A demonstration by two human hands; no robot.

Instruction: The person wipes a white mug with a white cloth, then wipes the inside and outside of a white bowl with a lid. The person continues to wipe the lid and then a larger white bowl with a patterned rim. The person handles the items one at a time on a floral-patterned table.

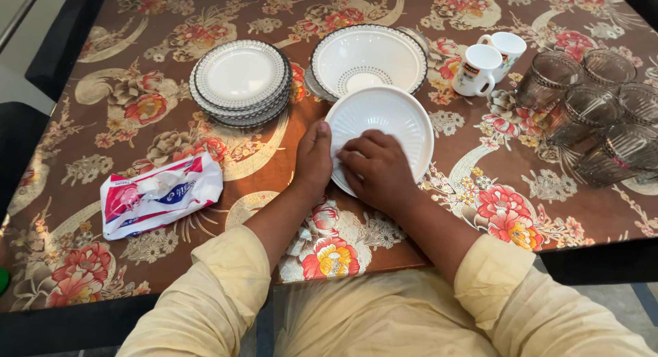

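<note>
Floral-clothed table [171, 137], left hand [314, 158] gripping white plate [387, 120] rim, right hand [375, 170] curled closed upon it.

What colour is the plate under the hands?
Plain white, with ribbed fluting, the plate shows best in the head view, under both hands.

Both hands occupy the white plate [381, 127] at centre. Passage at 12 o'clock is blocked by the patterned bowl [368, 57]; at 10 o'clock by the plate stack [240, 81]. Two mugs [490, 62] and a cluster of glasses [595, 103] obstruct 2 to 3 o'clock. The wipes packet [159, 194] lies at 9 o'clock. Open surface [123, 69] runs between packet and stack.
</note>
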